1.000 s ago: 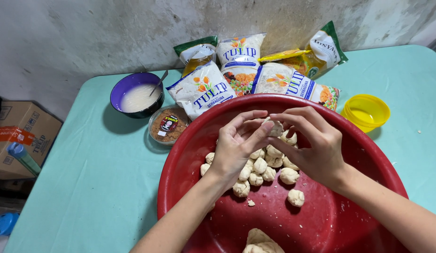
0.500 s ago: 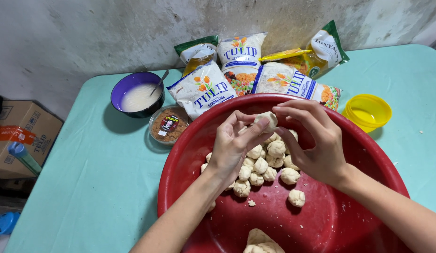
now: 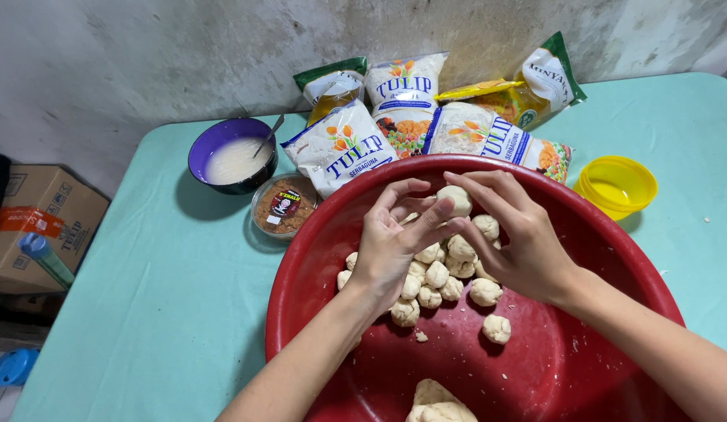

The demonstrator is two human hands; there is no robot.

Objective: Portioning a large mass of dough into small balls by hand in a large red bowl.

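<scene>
Dough work well on by my read: pile of small rolled balls (image 3: 445, 270) mid red basin (image 3: 301, 258), unportioned lump (image 3: 434, 402) left at basin's near edge. My left hand (image 3: 391, 246) and right hand (image 3: 520, 234) meet above pile, fingers curled together, pinching one dough ball (image 3: 455, 199) between fingertips. Wrists angled inward, forearms entering from near tabletop edge.

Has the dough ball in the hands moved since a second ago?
Yes. The dough ball now shows more clearly between both hands' fingers, slightly lower against the red basin far rim; it was mostly hidden before.
</scene>
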